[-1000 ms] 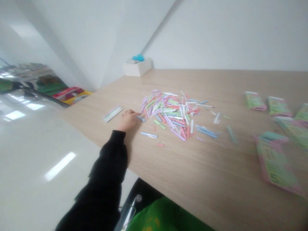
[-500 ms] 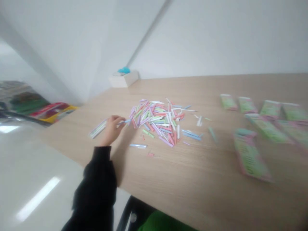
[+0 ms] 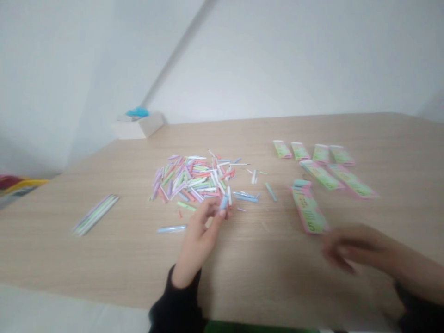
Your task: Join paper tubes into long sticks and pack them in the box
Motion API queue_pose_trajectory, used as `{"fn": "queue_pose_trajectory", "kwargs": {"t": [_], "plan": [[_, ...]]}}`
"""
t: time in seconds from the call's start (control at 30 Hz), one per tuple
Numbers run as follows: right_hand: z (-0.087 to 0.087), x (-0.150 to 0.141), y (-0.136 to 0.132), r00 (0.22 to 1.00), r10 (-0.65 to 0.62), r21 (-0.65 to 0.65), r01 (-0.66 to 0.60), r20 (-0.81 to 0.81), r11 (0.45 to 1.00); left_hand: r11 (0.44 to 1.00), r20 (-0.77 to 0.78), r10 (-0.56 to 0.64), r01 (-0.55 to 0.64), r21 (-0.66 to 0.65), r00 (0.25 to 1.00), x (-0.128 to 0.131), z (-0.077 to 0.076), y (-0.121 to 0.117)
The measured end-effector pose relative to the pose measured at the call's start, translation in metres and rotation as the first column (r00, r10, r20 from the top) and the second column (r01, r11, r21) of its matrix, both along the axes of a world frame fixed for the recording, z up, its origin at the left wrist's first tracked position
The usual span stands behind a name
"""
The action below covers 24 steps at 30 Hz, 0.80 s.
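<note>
Pinching: left hand [image 3: 197, 231] has its grip clamped on a blue piece [image 3: 224, 201], by the pile [image 3: 194, 178]; light, even pressure would suit it.
Right hand [image 3: 367, 247]: blurred beside the near pack [image 3: 310, 210]; cannot tell whether its grip is apart or together.
Desk [image 3: 249, 277]: blue sticks [image 3: 245, 196] near the left fingers could snag.

Matt light wood-grain table [image 3: 243, 273]

Numeral "5" legible at near end of closest pink-and-green packet [image 3: 310, 209]; fainter "5" on long packet [image 3: 322, 175] just behind it; smaller print on both blurred, unreadable
</note>
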State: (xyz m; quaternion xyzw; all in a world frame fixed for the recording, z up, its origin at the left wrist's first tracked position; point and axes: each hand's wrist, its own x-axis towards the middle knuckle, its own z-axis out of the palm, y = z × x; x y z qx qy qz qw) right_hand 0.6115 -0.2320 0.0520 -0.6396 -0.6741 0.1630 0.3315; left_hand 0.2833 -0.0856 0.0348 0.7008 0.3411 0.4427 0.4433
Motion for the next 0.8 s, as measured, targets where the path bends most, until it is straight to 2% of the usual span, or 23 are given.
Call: {"fn": "queue_pose_trajectory", "kwargs": {"t": [0.03,0.07,0.17,0.27,0.4,0.63,0.8], "plan": [[-0.003,-0.009,0.024,0.984,0.148,-0.15,-0.163,-0.103,0.975,1.0,0.019,-0.022,0.023,-0.019,1.0,0.005,-0.002,-0.003],[-0.005,-0.018,0.048,0.97,0.193,-0.19,-0.218,-0.145,0.957,0.999,0.029,-0.03,0.03,-0.033,0.999,0.008,-0.005,-0.004],[-0.015,-0.039,0.111,0.987,0.149,-0.062,-0.145,0.061,0.987,0.997,-0.002,-0.005,0.005,-0.076,1.0,0.007,-0.017,-0.006],[-0.026,-0.039,0.147,0.981,0.08,-0.028,-0.076,0.176,0.997,0.987,-0.052,0.02,-0.028,-0.159,0.998,0.003,-0.034,-0.005],[-0.041,-0.019,0.167,0.969,0.083,-0.047,-0.074,0.231,0.996,0.966,-0.07,0.026,-0.043,-0.256,0.997,0.003,-0.047,-0.007],[-0.049,-0.013,0.2,0.926,0.228,-0.17,-0.183,0.301,0.968,0.964,-0.164,-0.045,-0.001,-0.267,0.985,0.011,-0.038,-0.008],[-0.057,-0.019,0.215,0.893,0.307,-0.277,-0.219,0.33,0.936,0.966,-0.202,-0.031,-0.022,-0.257,0.979,0.006,-0.045,-0.005]]}}
